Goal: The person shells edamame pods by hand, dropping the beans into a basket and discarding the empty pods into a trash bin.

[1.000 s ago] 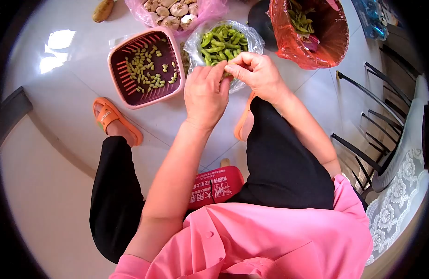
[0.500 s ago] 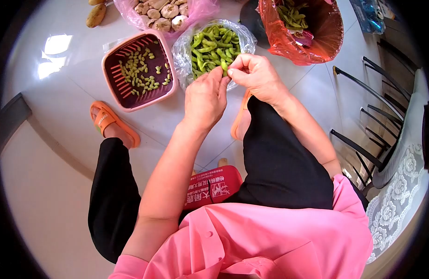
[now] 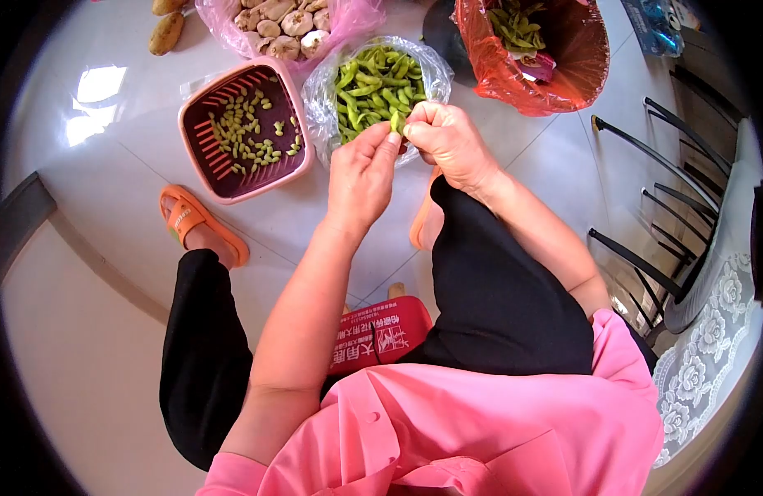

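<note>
Pinched between my two hands is a green soybean pod (image 3: 396, 123). My left hand (image 3: 361, 178) grips it between thumb and fingertips from the left. From the right, my right hand (image 3: 452, 147) has thumb and curled fingers closed at the pod's edge. Both hands are over the near rim of a clear plastic bag (image 3: 322, 89) that holds many green soybean pods (image 3: 381, 81). Left of it stands a pink basket (image 3: 185, 136) with a dark inside, where shelled soybeans (image 3: 247, 128) lie scattered.
A pink bag (image 3: 367, 16) of garlic bulbs (image 3: 297, 22) lies at the back, with potatoes (image 3: 166, 33) to its left. At the back right is a bin lined with a red bag (image 3: 573, 78), holding empty-looking pods. Black metal chair legs (image 3: 646, 273) stand on the right.
The pod now points more upward between my fingertips, and my right fist has turned slightly. My left hand has shifted a little left. The basket and bags show only a small view shift.
</note>
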`<state>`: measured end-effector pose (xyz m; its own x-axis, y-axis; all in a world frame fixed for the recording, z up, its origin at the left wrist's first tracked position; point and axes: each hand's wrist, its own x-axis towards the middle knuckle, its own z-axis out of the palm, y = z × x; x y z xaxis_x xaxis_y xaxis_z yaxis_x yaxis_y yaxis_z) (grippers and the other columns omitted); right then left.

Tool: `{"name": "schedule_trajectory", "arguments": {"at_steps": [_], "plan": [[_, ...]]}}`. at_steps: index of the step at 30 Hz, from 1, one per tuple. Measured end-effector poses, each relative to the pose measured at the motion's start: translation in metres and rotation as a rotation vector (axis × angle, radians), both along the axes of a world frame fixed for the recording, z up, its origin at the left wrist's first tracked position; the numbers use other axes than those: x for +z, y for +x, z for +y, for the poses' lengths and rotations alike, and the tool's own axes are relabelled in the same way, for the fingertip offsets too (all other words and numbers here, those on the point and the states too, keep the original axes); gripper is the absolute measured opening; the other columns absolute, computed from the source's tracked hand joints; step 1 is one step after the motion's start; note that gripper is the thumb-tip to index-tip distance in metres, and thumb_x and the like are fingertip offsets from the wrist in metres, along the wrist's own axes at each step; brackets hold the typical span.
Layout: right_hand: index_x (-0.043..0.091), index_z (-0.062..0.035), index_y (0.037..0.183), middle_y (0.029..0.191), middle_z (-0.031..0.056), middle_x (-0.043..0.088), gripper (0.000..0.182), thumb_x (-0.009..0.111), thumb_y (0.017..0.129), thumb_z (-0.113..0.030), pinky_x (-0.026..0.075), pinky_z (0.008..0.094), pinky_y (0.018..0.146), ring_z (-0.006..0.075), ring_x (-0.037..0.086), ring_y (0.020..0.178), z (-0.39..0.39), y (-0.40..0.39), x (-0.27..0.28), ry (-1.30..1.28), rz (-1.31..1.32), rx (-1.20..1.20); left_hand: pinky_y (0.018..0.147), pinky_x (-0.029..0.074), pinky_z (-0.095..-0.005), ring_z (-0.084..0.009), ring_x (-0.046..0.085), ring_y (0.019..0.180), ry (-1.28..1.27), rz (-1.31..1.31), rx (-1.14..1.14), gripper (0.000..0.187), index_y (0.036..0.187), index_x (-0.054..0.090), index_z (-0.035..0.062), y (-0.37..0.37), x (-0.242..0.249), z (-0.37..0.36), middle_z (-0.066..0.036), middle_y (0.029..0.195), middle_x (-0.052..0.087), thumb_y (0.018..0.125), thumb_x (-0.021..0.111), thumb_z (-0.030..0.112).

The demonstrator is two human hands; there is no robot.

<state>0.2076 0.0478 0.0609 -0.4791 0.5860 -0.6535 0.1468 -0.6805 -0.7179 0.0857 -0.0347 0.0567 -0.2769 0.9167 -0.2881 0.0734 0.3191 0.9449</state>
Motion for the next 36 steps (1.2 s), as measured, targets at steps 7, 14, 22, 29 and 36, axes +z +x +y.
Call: {"name": "schedule_trajectory", "arguments": {"at_steps": [7, 14, 22, 29, 36], "plan": [[0.056, -0.0012, 0.070, 0.064, -0.0003, 0.055, 0.012, 0.064, 0.074, -0.010, 0.042, 0.0241, 0.054, 0.0054, 0.048, 0.061, -0.008, -0.003, -0.004, 0.496, -0.264, 0.151, 0.064, 0.045, -0.0299, -0.0191, 0.056, 0.067, 0.117, 0.279, 0.154, 0.014, 0.094, 0.062, 0.0008, 0.010, -0.005, 0.000, -0.010, 0.074, 0.061, 0.085, 0.056, 0.010], [0.056, -0.0023, 0.069, 0.063, -0.0018, 0.053, 0.012, 0.061, 0.074, -0.012, 0.038, 0.0230, 0.050, 0.0049, 0.045, 0.059, -0.002, 0.004, -0.006, 0.254, -0.133, 0.076, 0.052, 0.036, -0.0175, -0.0037, 0.045, 0.059, -0.085, -0.187, 0.215, 0.018, 0.097, 0.062, -0.0007, 0.007, -0.011, -0.002, 0.004, 0.070, 0.054, 0.091, 0.054, 0.014], [0.054, -0.0025, 0.070, 0.063, -0.0025, 0.051, 0.016, 0.059, 0.077, -0.015, 0.036, 0.0231, 0.047, 0.0066, 0.045, 0.053, 0.001, 0.007, -0.004, -0.123, 0.023, 0.010, 0.050, 0.039, -0.0198, -0.0038, 0.048, 0.056, -0.135, -0.338, 0.317, 0.018, 0.094, 0.063, -0.0018, 0.013, -0.001, 0.002, 0.001, 0.070, 0.059, 0.091, 0.052, 0.013], [0.052, -0.0024, 0.081, 0.065, 0.0083, 0.057, 0.010, 0.059, 0.077, -0.009, 0.047, 0.0317, 0.054, 0.0194, 0.060, 0.060, -0.006, -0.005, 0.002, 0.653, -0.330, 0.247, 0.056, 0.046, -0.0267, -0.0110, 0.055, 0.057, -0.225, -0.156, 0.314, 0.017, 0.091, 0.063, -0.0022, 0.012, -0.014, -0.004, -0.006, 0.071, 0.063, 0.089, 0.054, 0.012], [0.053, -0.0003, 0.086, 0.075, 0.0184, 0.059, 0.011, 0.055, 0.075, -0.004, 0.047, 0.0407, 0.059, 0.0355, 0.059, 0.070, -0.006, -0.003, -0.004, 1.054, -0.273, 0.373, 0.064, 0.048, -0.0343, -0.0289, 0.062, 0.069, -0.107, 0.188, 0.234, 0.012, 0.087, 0.063, 0.0006, 0.011, -0.015, -0.003, -0.016, 0.078, 0.063, 0.085, 0.054, 0.008]]}}
